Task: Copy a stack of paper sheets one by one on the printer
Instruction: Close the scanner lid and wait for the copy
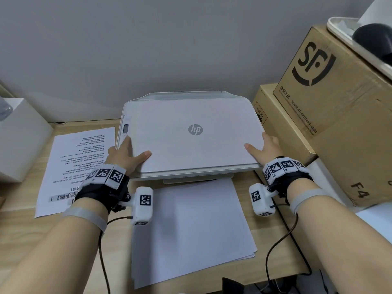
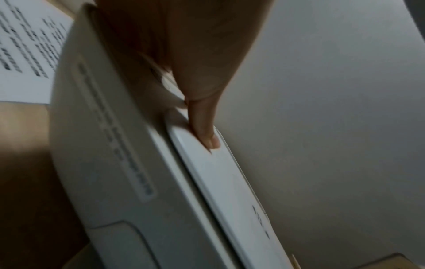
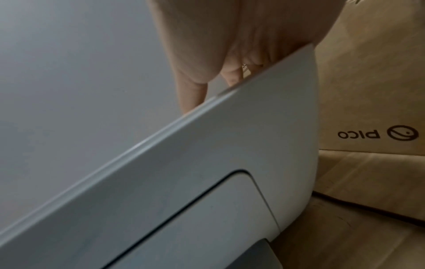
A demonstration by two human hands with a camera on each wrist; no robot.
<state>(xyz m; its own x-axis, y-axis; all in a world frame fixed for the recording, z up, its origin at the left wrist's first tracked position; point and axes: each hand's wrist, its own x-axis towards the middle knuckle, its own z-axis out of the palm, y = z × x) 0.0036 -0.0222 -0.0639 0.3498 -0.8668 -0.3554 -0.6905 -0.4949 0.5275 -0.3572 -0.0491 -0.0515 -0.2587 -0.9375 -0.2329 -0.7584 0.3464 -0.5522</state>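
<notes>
Nearest lies the blank stack (image 1: 191, 230) on the desk (image 1: 273, 247), fronting the printer (image 1: 191, 132). The left hand (image 1: 125, 154) and right hand (image 1: 262, 148) rest flat-fingered, grasping nothing, on its closed lid, probably pressing it flat; left lies a printed sheet (image 1: 78, 166)

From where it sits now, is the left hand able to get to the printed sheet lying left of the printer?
Probably yes. The left hand rests open on the printer lid's front left corner, and the printed sheet lies flat on the desk just beside it. Nothing stands between them; the white box sits further left.
</notes>
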